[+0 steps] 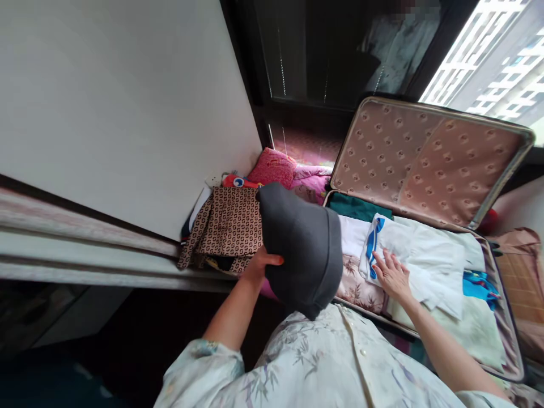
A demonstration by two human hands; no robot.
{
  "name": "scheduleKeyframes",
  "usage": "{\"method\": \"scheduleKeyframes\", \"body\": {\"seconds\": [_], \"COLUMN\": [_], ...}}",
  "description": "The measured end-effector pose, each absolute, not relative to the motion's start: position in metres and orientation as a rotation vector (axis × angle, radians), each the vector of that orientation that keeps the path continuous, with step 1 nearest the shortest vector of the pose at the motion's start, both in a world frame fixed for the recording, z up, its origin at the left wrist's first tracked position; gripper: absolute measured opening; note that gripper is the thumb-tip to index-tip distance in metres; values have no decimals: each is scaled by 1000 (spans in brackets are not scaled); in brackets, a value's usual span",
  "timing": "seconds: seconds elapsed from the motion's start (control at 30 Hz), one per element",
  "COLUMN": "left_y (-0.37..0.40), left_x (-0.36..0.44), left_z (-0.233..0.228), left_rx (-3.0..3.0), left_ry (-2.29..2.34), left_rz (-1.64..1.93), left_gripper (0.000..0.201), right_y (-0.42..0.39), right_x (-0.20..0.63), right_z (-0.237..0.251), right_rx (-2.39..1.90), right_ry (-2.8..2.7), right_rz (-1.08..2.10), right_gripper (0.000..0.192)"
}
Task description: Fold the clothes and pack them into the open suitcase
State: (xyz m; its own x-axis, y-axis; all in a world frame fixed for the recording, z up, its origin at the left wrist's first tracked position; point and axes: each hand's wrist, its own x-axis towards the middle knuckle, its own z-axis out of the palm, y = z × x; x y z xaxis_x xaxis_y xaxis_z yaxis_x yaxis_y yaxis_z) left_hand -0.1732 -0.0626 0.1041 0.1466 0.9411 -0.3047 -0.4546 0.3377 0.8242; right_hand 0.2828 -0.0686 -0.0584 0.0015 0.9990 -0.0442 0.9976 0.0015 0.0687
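My left hand [259, 266] grips a folded dark grey garment [301, 243] by its near left edge, thumb on top and the other fingers hidden under it. The garment is held up in front of my body, left of the open suitcase [516, 362]. My right hand [393, 276] lies with fingers spread on a folded white garment with a blue stripe [429, 255]. That garment rests on top of the clothes in the suitcase. Around it are a dark green cloth [357, 207], a pinkish leaf-patterned cloth [359, 286], a pale green cloth [471, 328] and a bright blue one [480, 286].
The suitcase lid [429, 153], lined in patterned pink, stands raised at the back against the window side. A brown patterned garment [233, 221] lies to the left beside a white panel [127, 102]. Pink bedding [274, 167] sits behind, and a brown bag [521, 272] stands right.
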Motion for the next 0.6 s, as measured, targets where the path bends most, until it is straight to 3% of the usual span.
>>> {"method": "scheduleKeyframes", "body": {"seconds": [0.13, 0.33, 0.6], "left_y": [-27, -16, -14], "left_x": [-112, -35, -25], "left_z": [95, 32, -13], "left_rx": [767, 759, 763], "left_ry": [915, 1128, 1299], "left_rz": [1045, 871, 776], "left_gripper": [74, 58, 63], "right_y": [-69, -71, -73], "right_x": [280, 277, 278], "right_z": [-55, -52, -57], "right_rx": [2176, 2193, 2220], "right_ry": [2165, 2190, 2284], "right_rz": [0, -37, -29], "right_gripper": [53, 55, 54]}}
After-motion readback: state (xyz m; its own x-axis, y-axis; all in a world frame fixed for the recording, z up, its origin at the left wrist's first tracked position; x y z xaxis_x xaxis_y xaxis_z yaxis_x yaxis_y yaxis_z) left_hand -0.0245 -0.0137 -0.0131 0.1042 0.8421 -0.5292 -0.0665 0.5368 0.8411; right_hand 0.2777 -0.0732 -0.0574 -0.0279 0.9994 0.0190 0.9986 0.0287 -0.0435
